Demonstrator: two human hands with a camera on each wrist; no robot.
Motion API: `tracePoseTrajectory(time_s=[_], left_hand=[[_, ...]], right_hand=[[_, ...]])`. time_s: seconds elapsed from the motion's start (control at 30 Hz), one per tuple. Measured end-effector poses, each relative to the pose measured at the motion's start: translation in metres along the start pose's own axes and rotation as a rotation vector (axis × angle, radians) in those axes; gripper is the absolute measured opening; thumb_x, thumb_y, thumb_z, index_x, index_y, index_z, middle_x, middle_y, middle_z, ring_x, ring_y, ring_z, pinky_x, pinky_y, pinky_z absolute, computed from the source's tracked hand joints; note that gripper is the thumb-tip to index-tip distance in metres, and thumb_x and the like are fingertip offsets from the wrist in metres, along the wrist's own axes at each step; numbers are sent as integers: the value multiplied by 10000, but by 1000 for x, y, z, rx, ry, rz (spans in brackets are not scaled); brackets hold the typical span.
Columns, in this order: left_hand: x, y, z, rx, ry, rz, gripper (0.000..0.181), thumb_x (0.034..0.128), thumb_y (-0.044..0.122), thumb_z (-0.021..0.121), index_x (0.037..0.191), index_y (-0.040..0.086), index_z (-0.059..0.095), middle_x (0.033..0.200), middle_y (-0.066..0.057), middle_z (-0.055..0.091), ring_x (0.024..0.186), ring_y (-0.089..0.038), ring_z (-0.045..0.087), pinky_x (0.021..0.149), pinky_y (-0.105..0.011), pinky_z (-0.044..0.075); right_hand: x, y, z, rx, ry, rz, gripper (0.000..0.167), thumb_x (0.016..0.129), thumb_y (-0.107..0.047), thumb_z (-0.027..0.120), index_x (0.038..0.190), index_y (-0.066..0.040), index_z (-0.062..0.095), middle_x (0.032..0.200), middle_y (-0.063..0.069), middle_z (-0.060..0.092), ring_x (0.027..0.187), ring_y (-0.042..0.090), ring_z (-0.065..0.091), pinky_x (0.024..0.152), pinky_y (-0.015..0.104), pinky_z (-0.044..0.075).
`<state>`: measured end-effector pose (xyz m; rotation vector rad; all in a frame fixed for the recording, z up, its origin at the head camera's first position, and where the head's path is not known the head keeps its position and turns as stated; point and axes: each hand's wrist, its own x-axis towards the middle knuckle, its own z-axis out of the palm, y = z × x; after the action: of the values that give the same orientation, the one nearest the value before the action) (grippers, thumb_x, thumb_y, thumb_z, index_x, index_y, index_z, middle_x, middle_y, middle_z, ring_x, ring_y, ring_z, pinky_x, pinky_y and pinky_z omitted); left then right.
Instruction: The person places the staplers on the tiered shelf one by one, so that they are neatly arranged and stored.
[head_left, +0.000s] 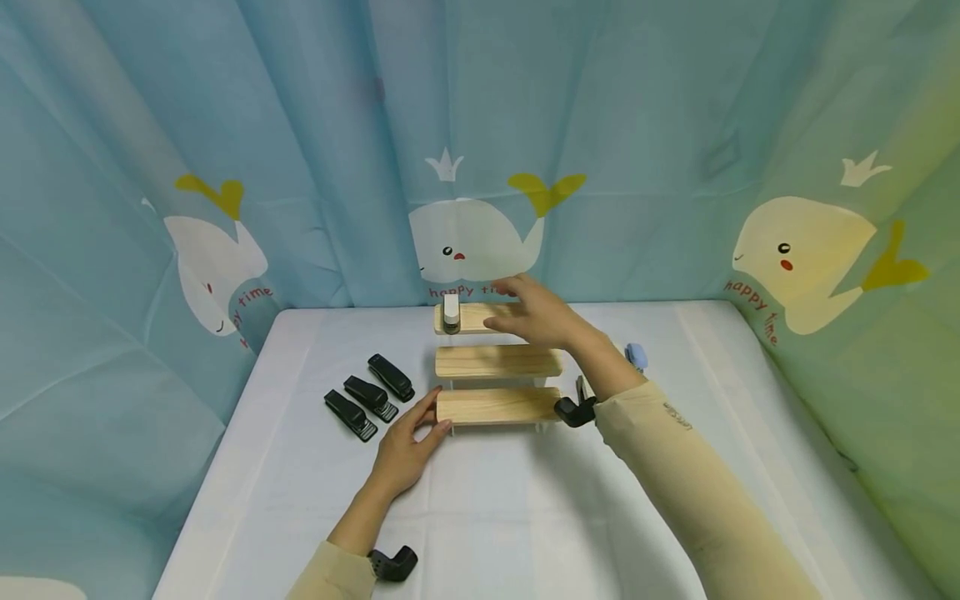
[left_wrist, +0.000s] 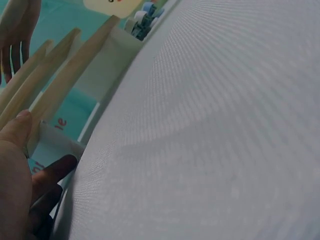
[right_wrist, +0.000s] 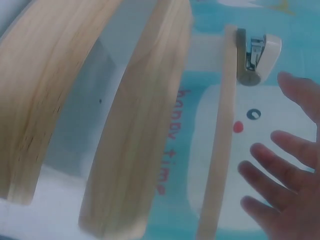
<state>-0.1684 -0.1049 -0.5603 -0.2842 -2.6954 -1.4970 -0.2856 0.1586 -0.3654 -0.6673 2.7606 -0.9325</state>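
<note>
Small white-and-grey stapler (head_left: pixel 451 313) perched at ten o'clock on three-tier pale-wood shelf (head_left: pixel 498 361), top board (head_left: pixel 477 321). Right hand (head_left: pixel 543 317) at three o'clock of it, fingers wide, holding nothing: sideways brush could well topple stapler. Left hand (head_left: pixel 402 457), fingers gripping lowest board (head_left: pixel 498 406) at eight o'clock; uneven push might skid shelf across white cloth-covered desk (head_left: pixel 480 517).
</note>
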Motion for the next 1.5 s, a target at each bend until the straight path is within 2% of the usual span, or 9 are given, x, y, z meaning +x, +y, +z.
tracePoseTrajectory(time_s=[0.3, 0.63, 0.93, 1.3, 1.5], left_hand=[[2, -2, 1, 0, 0, -13, 657, 972, 595, 633, 1569, 416, 424, 1136, 216, 739, 1393, -187, 564, 1157, -574, 405], [1, -3, 2, -3, 6, -15, 656, 969, 601, 635, 1566, 428, 423, 1135, 223, 738, 1391, -191, 566, 1154, -577, 405], [1, -3, 1, -16, 5, -3, 668, 971, 580, 646, 1573, 385, 433, 1141, 216, 739, 1370, -180, 584, 1151, -572, 411], [1, -2, 1, -1, 10, 2, 646, 978, 567, 645, 1566, 414, 429, 1143, 203, 746, 1371, -174, 582, 1145, -557, 423], [1, -2, 0, 10, 13, 10, 659, 982, 557, 645, 1576, 357, 440, 1137, 188, 751, 1368, -187, 586, 1136, -558, 432]], right_hand=[[-9, 14, -10, 8, 19, 9, 715, 971, -441, 712, 1555, -123, 448, 1540, 135, 458, 1405, 380, 516, 1127, 561, 453], [-19, 26, -23, -4, 20, 24, 702, 988, -414, 701, 1570, -134, 424, 1551, 128, 438, 1470, 366, 436, 1155, 578, 420], [-25, 35, -29, -49, 17, 6, 683, 998, -367, 697, 1567, -101, 427, 1526, 181, 456, 1418, 396, 469, 1057, 590, 468], [-33, 54, -36, -87, 8, 37, 699, 1008, -389, 682, 1573, -77, 414, 1547, 187, 435, 1453, 413, 433, 1119, 619, 423], [-36, 62, -38, -78, 7, 62, 707, 1010, -387, 678, 1579, -70, 402, 1545, 202, 436, 1466, 426, 414, 1150, 635, 381]])
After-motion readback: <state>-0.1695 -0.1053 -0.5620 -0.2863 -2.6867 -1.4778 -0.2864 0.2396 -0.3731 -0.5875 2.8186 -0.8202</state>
